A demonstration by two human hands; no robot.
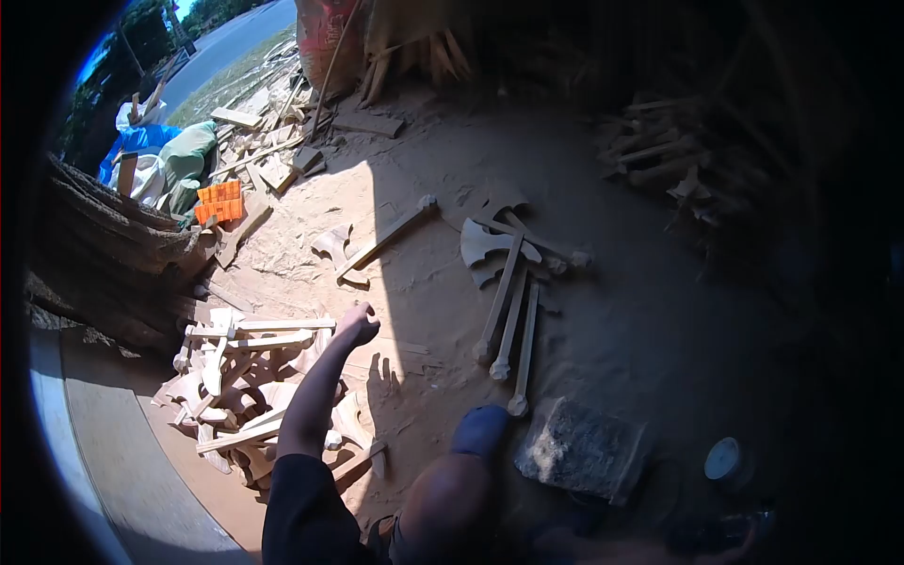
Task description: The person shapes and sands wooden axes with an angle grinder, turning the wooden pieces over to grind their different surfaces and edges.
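Note:
My left hand (359,325) is held out over the sunlit ground, holding nothing. Its fingers are loosely bent, and its shadow shows them apart. Just beyond it lies a wooden axe-shaped piece (384,237), a pale double-bladed head beside a long handle. Below and left of the hand is a heap of similar wooden axes (235,391). More wooden axes (508,301) lie crossed in the shade on the right. At the dim lower right edge, my right hand (739,548) appears closed around a dark object (716,533) whose kind is hidden by shadow.
By my knee stands a rough, dusty block (584,447), with a round pale-topped container (723,459) to its right. A shaded pile of wood pieces (659,141) lies at the back right. Scrap wood (282,169), an orange block (219,202) and sacks (186,151) occupy the far left.

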